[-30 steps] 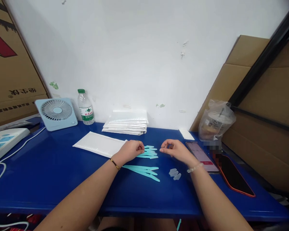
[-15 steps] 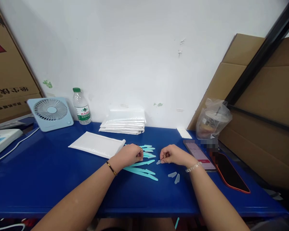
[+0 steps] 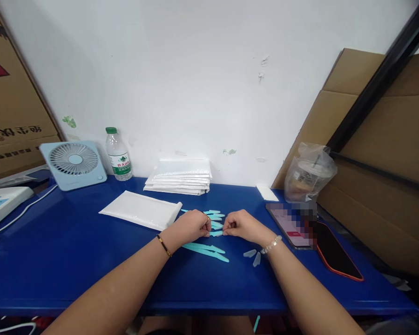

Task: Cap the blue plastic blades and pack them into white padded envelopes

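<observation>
My left hand pinches a turquoise eyebrow razor, its blade end pointing right. Close to that end, my right hand has thumb and finger pinched together on a small translucent blade cap, now almost hidden by the fingertips. Whether the cap is on the blade I cannot tell. Two razors lie on the table in front of my left hand. Several more razors lie behind it, partly covered by the fingers. Two loose translucent caps rest near my right wrist.
A white padded mailer lies left of my hands, with a stack of mailers behind. Along the wall stand a blue fan and a water bottle. Phones and a bagged drink cup are at the right.
My right hand has moved left with the cap, up to the razor's blade end. My left hand has shifted slightly right, bringing the razor away from the front pair.
</observation>
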Available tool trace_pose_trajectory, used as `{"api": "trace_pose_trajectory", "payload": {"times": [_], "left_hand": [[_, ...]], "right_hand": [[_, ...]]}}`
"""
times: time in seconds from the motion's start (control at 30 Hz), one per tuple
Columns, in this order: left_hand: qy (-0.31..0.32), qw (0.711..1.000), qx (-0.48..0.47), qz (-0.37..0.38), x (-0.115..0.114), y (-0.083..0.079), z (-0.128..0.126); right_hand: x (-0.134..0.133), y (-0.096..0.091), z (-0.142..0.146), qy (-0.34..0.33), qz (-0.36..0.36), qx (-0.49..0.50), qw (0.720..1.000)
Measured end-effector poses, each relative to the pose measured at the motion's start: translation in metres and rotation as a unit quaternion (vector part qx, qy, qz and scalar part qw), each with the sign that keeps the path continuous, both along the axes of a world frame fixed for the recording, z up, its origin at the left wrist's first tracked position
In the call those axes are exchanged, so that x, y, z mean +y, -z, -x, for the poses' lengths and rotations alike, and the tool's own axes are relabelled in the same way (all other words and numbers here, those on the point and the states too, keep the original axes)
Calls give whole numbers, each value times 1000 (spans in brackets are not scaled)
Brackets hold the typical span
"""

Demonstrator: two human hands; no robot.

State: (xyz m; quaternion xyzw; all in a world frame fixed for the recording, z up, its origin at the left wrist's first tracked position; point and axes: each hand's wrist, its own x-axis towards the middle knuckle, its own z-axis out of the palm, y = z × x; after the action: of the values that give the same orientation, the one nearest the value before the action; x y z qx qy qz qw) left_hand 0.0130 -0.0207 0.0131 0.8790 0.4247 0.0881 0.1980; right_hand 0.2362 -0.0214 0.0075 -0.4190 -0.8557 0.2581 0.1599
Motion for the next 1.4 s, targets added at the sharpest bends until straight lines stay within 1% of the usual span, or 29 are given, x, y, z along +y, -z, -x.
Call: {"api": "trace_pose_trajectory", "payload": {"times": [0.07, 0.2, 0.33, 0.4, 0.5, 0.57, 0.6, 0.67, 0.73, 0.83, 0.9, 0.97, 1.03, 1.17, 1.4], "left_hand": [[2, 1000, -7, -1, 1, 1, -1], [0, 1000, -15, 9, 3, 6, -2], [3, 1000, -21, 12, 4, 6, -4], [0, 1000, -24, 7, 3, 1, -1], [2, 998, -62, 6, -2, -13, 7], [28, 996, -70, 51, -5, -21, 14], [41, 994, -59, 77, -7, -23, 16], [55, 992, -23, 109, -8, -23, 17], [56, 993, 3, 108, -8, -19, 16], [38, 997, 12, 71, -8, -12, 10], [17, 999, 11, 47, -9, -10, 6], [2, 999, 9, 42, -10, -10, 3], [-4, 999, 9, 42, -10, -11, 2], [-10, 999, 15, 46, -11, -10, 1], [-4, 1000, 3, 23, -10, 0, -7]], "right_hand": [[0, 0, 1, 2, 4, 3, 1000], [0, 3, 4, 15, 39, 9, 999], [1, 5, 8, 23, 44, 16, 999], [-1, 0, 3, 25, 44, 23, 998], [-6, -18, -17, 16, 45, 34, 998], [-10, -29, -33, -20, 78, 11, 997], [-12, -33, -39, -36, 99, -5, 994], [-14, -36, -47, -58, 138, -43, 988], [-13, -32, -47, -66, 160, -71, 982], [-9, -23, -39, -55, 162, -69, 983], [-7, -18, -33, -21, 164, -48, 985], [-6, -14, -28, 17, 173, -22, 985], [-6, -12, -25, 38, 181, 3, 983], [-8, -10, -17, 30, 193, 25, 980], [-13, -4, 6, 21, 178, 53, 982]]}}
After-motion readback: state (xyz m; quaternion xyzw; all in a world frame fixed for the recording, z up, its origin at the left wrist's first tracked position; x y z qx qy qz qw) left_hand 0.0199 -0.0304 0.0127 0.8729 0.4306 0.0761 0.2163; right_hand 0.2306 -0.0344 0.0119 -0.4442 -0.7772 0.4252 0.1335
